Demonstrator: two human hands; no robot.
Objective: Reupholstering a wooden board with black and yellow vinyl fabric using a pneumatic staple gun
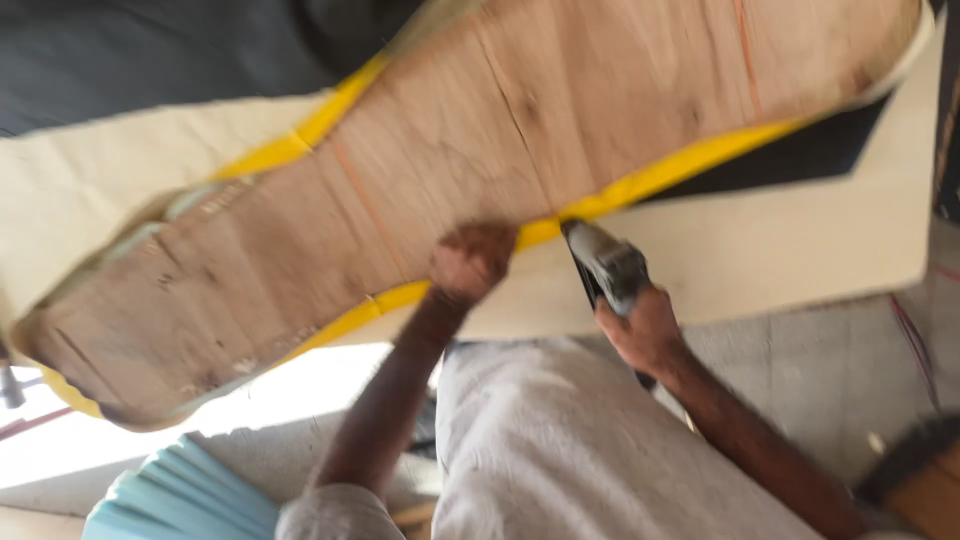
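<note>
A long curved plywood panel (420, 180) lies across the view, edged with yellow foam (640, 180) and resting on a cream-coloured sheet (800, 240). My left hand (470, 262) presses down in a fist on the panel's near edge, over the yellow strip. My right hand (645, 330) grips a grey staple gun (605, 262) whose nose touches the yellow edge just right of my left hand. The picture is blurred by motion.
Black fabric (130, 50) covers the far left. A light blue pleated object (180, 500) sits at the lower left. Grey concrete floor (860, 360) shows at right, with a wooden piece (925, 490) in the lower right corner. My pale-trousered legs (560, 450) fill the bottom centre.
</note>
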